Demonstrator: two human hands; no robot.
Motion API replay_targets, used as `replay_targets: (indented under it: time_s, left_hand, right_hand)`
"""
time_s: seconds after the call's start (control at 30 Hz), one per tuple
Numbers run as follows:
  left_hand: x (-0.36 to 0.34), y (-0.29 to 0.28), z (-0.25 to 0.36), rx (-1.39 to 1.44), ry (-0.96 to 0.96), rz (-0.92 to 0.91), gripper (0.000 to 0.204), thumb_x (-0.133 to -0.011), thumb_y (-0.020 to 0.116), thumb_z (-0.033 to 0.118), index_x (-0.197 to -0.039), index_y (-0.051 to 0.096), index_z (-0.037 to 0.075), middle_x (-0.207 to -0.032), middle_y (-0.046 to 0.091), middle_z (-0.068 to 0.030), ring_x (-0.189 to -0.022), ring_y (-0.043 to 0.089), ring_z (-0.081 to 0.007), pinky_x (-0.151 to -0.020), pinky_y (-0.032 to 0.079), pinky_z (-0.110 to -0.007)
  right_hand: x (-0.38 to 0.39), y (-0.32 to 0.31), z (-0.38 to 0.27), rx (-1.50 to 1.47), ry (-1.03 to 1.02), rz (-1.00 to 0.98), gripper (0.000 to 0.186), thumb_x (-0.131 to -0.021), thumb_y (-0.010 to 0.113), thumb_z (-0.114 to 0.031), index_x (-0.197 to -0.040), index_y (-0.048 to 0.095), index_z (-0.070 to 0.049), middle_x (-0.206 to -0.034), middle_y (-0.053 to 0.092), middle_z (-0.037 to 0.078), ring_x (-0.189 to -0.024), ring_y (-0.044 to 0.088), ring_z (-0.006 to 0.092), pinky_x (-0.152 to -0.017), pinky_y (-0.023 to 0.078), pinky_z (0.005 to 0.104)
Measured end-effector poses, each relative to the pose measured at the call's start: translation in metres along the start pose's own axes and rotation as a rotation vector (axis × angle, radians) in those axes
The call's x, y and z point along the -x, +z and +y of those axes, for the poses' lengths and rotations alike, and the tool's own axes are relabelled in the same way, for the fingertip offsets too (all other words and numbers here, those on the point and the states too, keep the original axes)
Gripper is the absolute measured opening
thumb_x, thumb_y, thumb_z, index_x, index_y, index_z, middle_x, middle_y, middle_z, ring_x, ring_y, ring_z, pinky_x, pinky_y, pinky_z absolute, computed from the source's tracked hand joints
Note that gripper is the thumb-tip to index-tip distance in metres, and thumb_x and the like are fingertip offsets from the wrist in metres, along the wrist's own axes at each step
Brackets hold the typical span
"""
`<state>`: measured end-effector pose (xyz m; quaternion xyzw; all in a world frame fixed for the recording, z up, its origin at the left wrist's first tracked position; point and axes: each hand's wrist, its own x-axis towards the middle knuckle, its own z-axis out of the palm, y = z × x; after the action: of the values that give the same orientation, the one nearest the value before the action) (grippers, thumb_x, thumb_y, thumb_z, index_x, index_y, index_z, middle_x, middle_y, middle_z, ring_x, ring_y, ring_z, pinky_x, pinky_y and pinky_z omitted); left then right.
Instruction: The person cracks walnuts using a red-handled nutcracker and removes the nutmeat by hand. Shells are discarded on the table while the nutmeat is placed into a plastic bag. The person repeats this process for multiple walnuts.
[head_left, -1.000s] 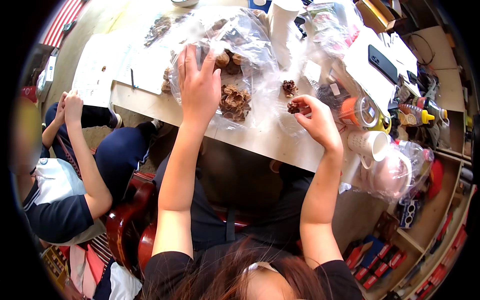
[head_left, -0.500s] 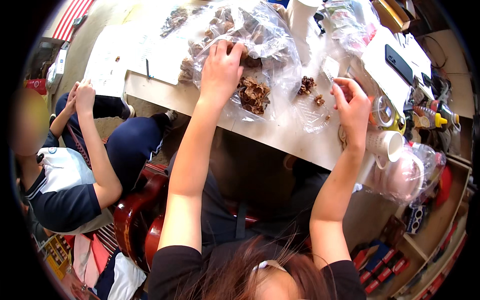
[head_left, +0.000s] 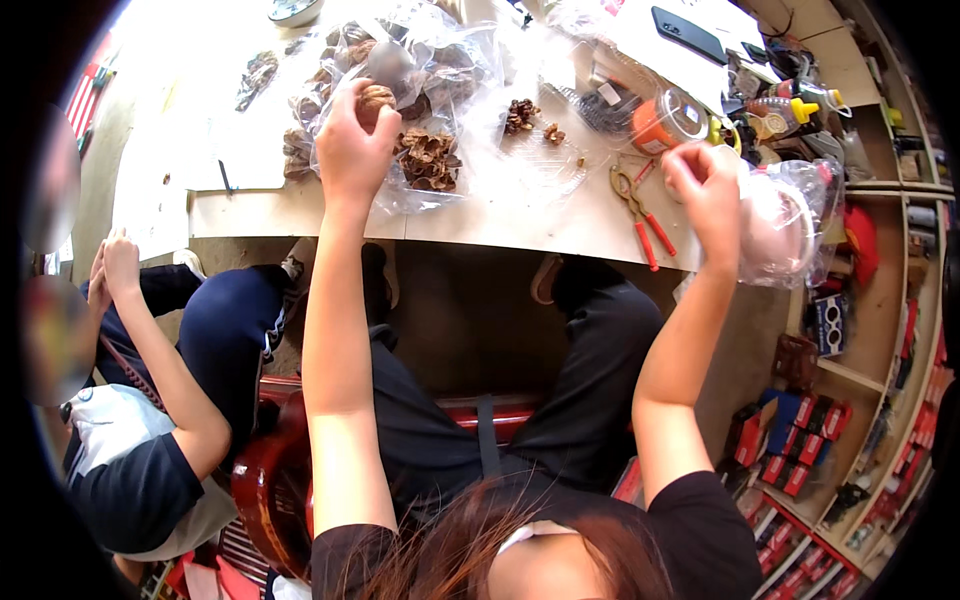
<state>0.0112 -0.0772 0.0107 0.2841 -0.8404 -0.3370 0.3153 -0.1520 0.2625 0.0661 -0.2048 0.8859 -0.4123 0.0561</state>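
Observation:
My left hand [head_left: 352, 150] is closed around a whole brown walnut [head_left: 375, 102], raised above a clear plastic bag [head_left: 478, 60] that holds more walnuts. Just below the hand, a heap of broken walnut shells [head_left: 428, 160] lies on the bag's near part. My right hand [head_left: 708, 190] is over the table's right side, its fingers curled together; whether anything is between them is hidden. Left of it lie pliers with red handles [head_left: 642, 218]. Walnut kernels [head_left: 521, 116] rest on clear plastic [head_left: 535, 165] between my two hands.
An orange-filled jar [head_left: 668, 120] and a black phone [head_left: 690, 36] are beyond my right hand. A plastic-wrapped pink object [head_left: 780, 225] is at the table's right edge. Another person [head_left: 150, 400] sits to my left. Shelves [head_left: 870, 340] with boxes stand at right.
My left hand has come out of the walnut bag with a walnut in it. My right hand's fingers are curled tighter, and the red-handled pliers now show. The whole view has shifted.

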Motion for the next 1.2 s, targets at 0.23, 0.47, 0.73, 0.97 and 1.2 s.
replay_targets:
  time_s: [0.23, 0.47, 0.73, 0.97, 1.2]
  left_hand:
    - [0.021, -0.034, -0.014, 1.038, -0.295, -0.126, 0.036, -0.09, 0.06, 0.007, -0.12, 0.045, -0.007, -0.108, 0.06, -0.0158, -0.092, 0.066, -0.0225, -0.087, 0.054, -0.03]
    - [0.034, -0.034, -0.02, 1.154, -0.285, -0.307, 0.039, -0.088, 0.063, 0.007, -0.121, 0.045, -0.003, -0.108, 0.061, -0.0136, -0.1, 0.065, -0.0235, -0.092, 0.053, -0.031]
    - [0.038, -0.038, -0.019, 1.294, -0.48, -0.384, 0.041, -0.088, 0.066, 0.011, -0.125, 0.055, -0.001, -0.112, 0.065, -0.0092, -0.096, 0.065, -0.0155, -0.087, 0.053, -0.026]
    - [0.037, -0.041, -0.006, 1.369, -0.479, -0.505, 0.044, -0.085, 0.067, 0.008, -0.126, 0.053, -0.002, -0.111, 0.064, -0.0127, -0.097, 0.065, -0.0201, -0.089, 0.053, -0.03]
    - [0.036, -0.038, -0.007, 1.309, -0.474, -0.52, 0.036, -0.087, 0.07, 0.021, -0.115, 0.054, 0.003, -0.101, 0.066, -0.0078, -0.089, 0.063, -0.0116, -0.077, 0.052, -0.025]
  right_hand:
    - [0.086, 0.025, 0.057, 0.488, -0.069, -0.036, 0.028, -0.074, 0.075, -0.015, -0.089, 0.059, 0.001, -0.102, 0.06, 0.018, -0.095, 0.058, 0.0345, -0.085, 0.046, 0.0413]
    - [0.085, 0.037, 0.082, 0.668, -0.198, -0.105, 0.019, -0.083, 0.064, -0.011, -0.09, 0.052, 0.002, -0.096, 0.054, 0.019, -0.09, 0.053, 0.0351, -0.082, 0.045, 0.0425]
    - [0.101, 0.016, 0.05, -0.868, 0.449, -0.111, 0.024, -0.098, 0.049, -0.02, -0.1, 0.054, 0.003, -0.109, 0.06, 0.018, -0.083, 0.059, 0.0179, -0.073, 0.052, 0.0327]
    - [0.101, 0.075, -0.055, -1.258, 0.267, -0.625, 0.019, -0.094, 0.047, -0.014, -0.103, 0.052, 0.003, -0.135, 0.044, 0.027, -0.128, 0.043, 0.0381, -0.104, 0.038, 0.055]
    - [0.064, 0.157, -0.107, -1.231, 0.264, -0.908, 0.023, -0.087, 0.052, -0.008, -0.104, 0.059, 0.007, -0.144, 0.037, 0.025, -0.13, 0.041, 0.0364, -0.106, 0.036, 0.0468]
